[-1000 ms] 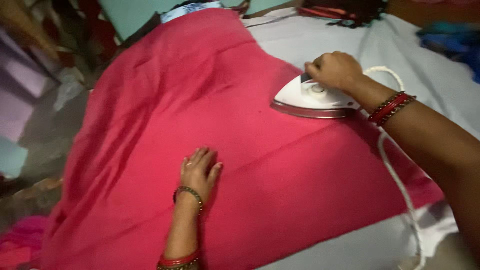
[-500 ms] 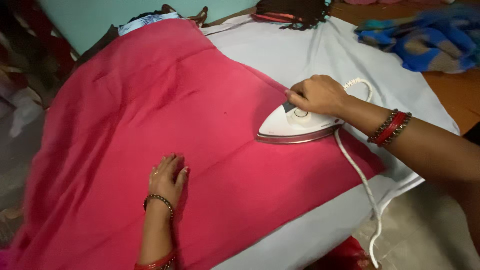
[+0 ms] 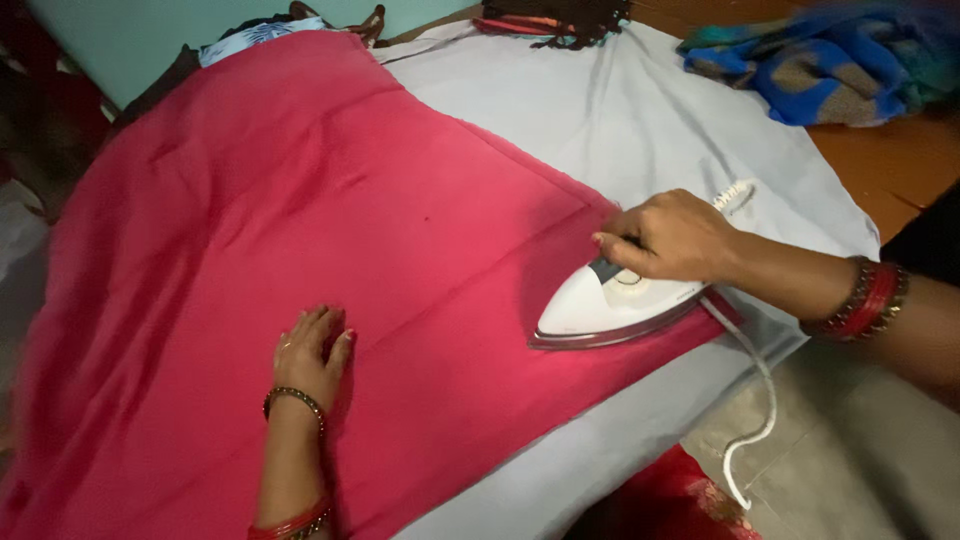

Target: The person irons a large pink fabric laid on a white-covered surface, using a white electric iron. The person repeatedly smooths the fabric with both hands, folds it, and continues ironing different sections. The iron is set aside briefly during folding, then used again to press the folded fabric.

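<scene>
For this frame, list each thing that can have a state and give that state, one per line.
red cloth: spread flat over the sheet, faint creases.
white iron: soleplate down on the red cloth's near edge, gripped by the handle.
iron cord: hangs off the table edge, slack.
pale grey sheet: laid flat, wrinkled.
blue patterned cloth: bunched in a heap.
left hand: flat, palm down on the red cloth.
right hand: closed on the iron's handle.

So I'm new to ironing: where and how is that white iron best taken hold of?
Probably by the handle along the top of the white iron, coming from above and behind. It lies flat on the pink cloth, tip pointing left, cord trailing from the rear. The right hand has exactly that grip; the left hand presses the cloth.
</scene>
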